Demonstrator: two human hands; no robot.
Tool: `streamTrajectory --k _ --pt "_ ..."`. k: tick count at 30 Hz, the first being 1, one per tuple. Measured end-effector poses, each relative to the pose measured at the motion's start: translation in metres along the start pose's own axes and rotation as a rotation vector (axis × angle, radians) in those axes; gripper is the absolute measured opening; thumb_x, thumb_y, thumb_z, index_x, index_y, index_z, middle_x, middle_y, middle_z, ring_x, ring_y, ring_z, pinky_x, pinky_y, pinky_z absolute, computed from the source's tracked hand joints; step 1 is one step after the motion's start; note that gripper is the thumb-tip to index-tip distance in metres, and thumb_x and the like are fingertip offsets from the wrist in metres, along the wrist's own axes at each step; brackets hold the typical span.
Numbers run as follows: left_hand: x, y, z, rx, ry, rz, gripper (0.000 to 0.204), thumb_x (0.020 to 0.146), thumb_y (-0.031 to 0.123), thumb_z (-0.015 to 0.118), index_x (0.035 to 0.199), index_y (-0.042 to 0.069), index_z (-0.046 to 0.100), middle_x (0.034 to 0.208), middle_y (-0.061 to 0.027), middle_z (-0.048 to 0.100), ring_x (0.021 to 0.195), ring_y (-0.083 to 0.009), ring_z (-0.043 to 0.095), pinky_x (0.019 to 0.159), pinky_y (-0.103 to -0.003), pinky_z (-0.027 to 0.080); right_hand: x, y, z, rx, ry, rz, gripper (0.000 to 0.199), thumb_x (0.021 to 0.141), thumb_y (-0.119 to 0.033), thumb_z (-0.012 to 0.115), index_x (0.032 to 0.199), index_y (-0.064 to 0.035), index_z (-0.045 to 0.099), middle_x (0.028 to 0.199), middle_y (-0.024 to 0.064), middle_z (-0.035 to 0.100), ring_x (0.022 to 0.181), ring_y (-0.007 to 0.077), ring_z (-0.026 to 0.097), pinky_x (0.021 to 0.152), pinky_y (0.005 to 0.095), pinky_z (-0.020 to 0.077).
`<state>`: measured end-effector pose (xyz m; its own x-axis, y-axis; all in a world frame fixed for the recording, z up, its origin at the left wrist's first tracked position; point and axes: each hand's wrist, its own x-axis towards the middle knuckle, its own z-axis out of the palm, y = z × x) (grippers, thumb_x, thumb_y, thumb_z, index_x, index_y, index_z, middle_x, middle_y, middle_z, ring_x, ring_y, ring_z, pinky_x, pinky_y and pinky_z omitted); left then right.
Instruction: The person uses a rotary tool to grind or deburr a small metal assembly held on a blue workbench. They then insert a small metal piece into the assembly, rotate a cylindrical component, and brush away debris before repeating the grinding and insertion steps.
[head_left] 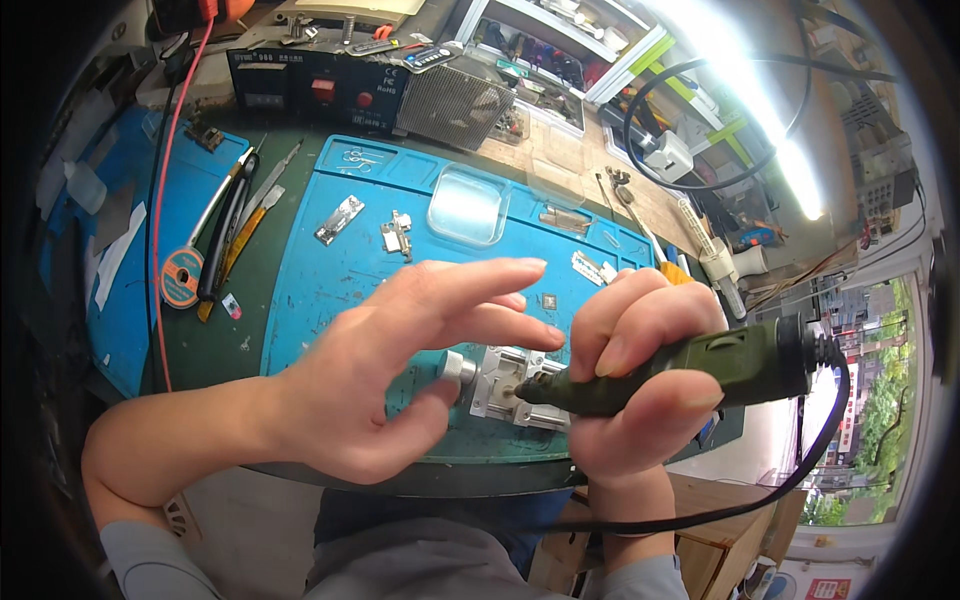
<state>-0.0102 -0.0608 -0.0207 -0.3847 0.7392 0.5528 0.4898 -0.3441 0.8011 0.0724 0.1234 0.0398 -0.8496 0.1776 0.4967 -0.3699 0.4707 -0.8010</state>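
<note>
My right hand [650, 350] grips a dark green handheld rotary tool [720, 362] with a black cable at its rear. The tool's nose points left, its tip over a small silver metal clamp [490, 395] on the blue work mat [310, 270]. A small brownish piece sits in the clamp under the tip; I cannot make out its kind. My left hand [385, 365] is open, fingers stretched over the clamp's far side. Its thumb is by the round clamp knob [455, 367]; whether it touches cannot be told. A small square chip [549, 301] lies beyond the fingers.
A clear plastic box [469, 205] and small metal parts [396, 236] lie farther back on the mat. At left are a solder spool [181, 277] and several knives and tweezers [235, 225]. A black powered unit [320, 92] stands behind. The tool's cable [780, 490] loops at right.
</note>
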Motion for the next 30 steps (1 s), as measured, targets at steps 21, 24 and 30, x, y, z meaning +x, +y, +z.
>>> streamTrajectory --k 21,24,30 --pt "-0.0040 0.0013 -0.0039 0.088 -0.001 0.067 0.087 0.081 -0.015 0.050 0.164 -0.011 0.024 0.129 -0.0252 0.076 0.134 -0.0308 0.062 0.118 -0.047 0.041 -0.0032 -0.0006 0.0021 0.024 -0.023 0.024 0.069 0.101 -0.081 0.051 0.089 -0.0132 0.051 0.065 -0.0012 0.051 0.055 0.0082 0.046 0.058 0.0247 0.0315" --pt "-0.0025 0.0010 -0.0054 0.102 -0.016 0.079 0.087 0.081 -0.015 0.050 0.164 -0.011 0.024 0.129 -0.0246 0.077 0.134 -0.0306 0.061 0.118 -0.048 0.041 -0.0020 0.0002 0.0009 0.031 -0.036 0.012 0.068 0.102 -0.080 0.052 0.088 -0.0129 0.051 0.066 -0.0013 0.051 0.055 0.0082 0.047 0.058 0.0246 0.0317" --pt "-0.0028 0.0006 -0.0058 0.132 -0.008 0.090 0.087 0.080 -0.015 0.050 0.163 -0.012 0.025 0.128 -0.0233 0.077 0.133 -0.0309 0.062 0.118 -0.049 0.040 -0.0010 0.0028 0.0018 0.081 -0.048 -0.001 0.066 0.102 -0.077 0.055 0.089 -0.0118 0.052 0.067 -0.0010 0.052 0.057 0.0083 0.048 0.058 0.0238 0.0330"
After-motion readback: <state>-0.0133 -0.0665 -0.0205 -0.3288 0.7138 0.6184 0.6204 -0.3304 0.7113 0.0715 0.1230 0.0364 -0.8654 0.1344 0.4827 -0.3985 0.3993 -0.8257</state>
